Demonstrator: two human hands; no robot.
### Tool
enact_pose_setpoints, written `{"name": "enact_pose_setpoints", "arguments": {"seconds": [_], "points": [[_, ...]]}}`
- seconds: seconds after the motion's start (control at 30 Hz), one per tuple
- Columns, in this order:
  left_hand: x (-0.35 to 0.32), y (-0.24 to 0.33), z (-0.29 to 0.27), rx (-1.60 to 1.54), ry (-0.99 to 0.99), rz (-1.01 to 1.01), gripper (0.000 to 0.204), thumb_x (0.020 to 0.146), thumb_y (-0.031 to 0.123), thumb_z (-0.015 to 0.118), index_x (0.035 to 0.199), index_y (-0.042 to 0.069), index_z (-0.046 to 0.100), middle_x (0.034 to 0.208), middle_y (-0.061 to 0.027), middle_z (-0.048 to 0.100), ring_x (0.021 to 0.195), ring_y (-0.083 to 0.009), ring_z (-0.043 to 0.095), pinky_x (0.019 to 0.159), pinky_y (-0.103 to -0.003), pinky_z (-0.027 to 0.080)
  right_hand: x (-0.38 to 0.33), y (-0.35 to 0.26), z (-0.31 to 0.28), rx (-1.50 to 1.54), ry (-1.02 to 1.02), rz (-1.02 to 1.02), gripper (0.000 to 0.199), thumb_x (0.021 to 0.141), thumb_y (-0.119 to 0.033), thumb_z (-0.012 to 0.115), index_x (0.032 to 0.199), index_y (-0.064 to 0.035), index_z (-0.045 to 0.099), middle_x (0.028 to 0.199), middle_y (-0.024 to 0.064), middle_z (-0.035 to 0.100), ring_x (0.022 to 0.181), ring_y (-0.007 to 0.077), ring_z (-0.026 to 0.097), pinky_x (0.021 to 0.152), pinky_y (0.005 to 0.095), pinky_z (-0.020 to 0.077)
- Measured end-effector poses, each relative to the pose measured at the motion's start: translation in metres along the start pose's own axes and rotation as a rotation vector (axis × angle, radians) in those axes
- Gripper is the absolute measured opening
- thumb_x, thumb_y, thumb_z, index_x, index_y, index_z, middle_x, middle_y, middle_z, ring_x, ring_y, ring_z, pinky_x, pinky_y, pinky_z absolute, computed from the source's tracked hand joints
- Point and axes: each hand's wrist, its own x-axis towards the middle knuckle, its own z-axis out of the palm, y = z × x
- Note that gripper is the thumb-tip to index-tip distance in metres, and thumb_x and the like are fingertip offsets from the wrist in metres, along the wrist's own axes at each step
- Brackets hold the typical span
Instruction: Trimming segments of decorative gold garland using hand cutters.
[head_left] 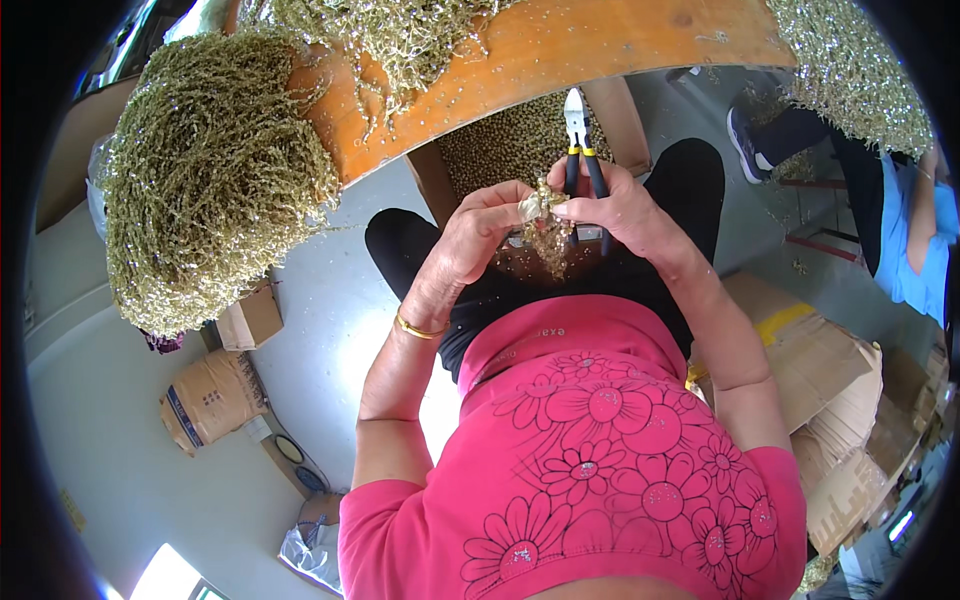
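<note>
Pinching a small gold beaded cluster between both hands, above the lap and just on the near side of an open carton filled with gold beads. Left hand: thumb and forefinger pressed together on the upper left of the cluster, at a pale piece; remaining fingers curled, partly hidden. Right hand: thumb and fingertips closed on the cluster's upper right side; the same hand also carries a pair of cutters, black handles with yellow bands, metal head pointing away from the body toward the orange tabletop. Exact finger placement around the handles cannot be told. Lower part of the cluster hangs loose toward the dark trousers. On the tabletop, far side: a heap of gold strands. At its left end, a thick bundle of similar strands drapes over the edge; another gold mass hangs at the right, near a co-worker's blue garment. Yellow bangle on the left wrist. Flattened cardboard lies to the right.
</note>
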Motion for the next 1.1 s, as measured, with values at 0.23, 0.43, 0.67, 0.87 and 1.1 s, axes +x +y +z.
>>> {"name": "enact_pose_setpoints", "arguments": {"seconds": [0.23,0.43,0.67,0.87,1.1], "points": [[-0.002,0.001,0.002,0.043,0.059,0.001,0.016,0.084,0.014,0.049,0.090,0.000,0.054,0.082,-0.0034,0.056,0.078,-0.0113,0.052,0.074,-0.023,0.039,0.000,0.009,0.006,0.183,-0.004,0.069,0.026,0.073,-0.006,0.062,0.097,-0.0062,0.052,0.085,0.0000,0.054,0.076,0.0080,0.053,0.072,0.0230,0.0444],[-0.001,0.001,-0.001,0.225,0.071,-0.013,0.016,0.084,0.015,0.048,0.090,0.001,0.053,0.081,-0.0048,0.057,0.074,-0.0118,0.052,0.071,-0.024,0.040,0.001,0.012,0.001,-0.200,0.047,-0.067,0.024,0.072,-0.003,0.059,0.094,-0.0050,0.049,0.081,0.0017,0.054,0.074,0.0131,0.055,0.069,0.0260,0.0439],[0.006,0.015,-0.002,0.016,-0.010,-0.073,0.018,0.086,0.020,0.047,0.090,0.003,0.052,0.072,-0.0051,0.055,0.065,-0.0129,0.053,0.061,-0.025,0.042,0.015,0.017,0.013,-0.589,0.327,-0.621,0.027,0.069,-0.001,0.059,0.093,-0.0033,0.047,0.075,0.0093,0.052,0.069,0.0231,0.055,0.065,0.0310,0.0438],[0.004,0.016,-0.013,-0.234,-0.096,-0.049,0.018,0.086,0.022,0.052,0.084,0.004,0.051,0.058,0.0039,0.041,0.045,-0.0030,0.028,0.043,-0.020,0.023,0.022,0.039,0.011,-0.678,0.360,-0.463,0.031,0.070,-0.004,0.062,0.097,-0.0038,0.046,0.075,0.0124,0.052,0.069,0.0212,0.056,0.062,0.0311,0.0438],[-0.006,0.024,-0.028,-0.375,-0.053,0.097,0.016,0.086,0.019,0.048,0.083,0.003,0.046,0.059,0.0018,0.041,0.044,-0.0039,0.027,0.043,-0.020,0.023,0.024,0.046,-0.013,0.178,0.371,0.006,0.018,0.077,-0.007,0.055,0.095,-0.0043,0.050,0.082,0.0047,0.056,0.073,0.0127,0.056,0.069,0.0279,0.0431]]}}
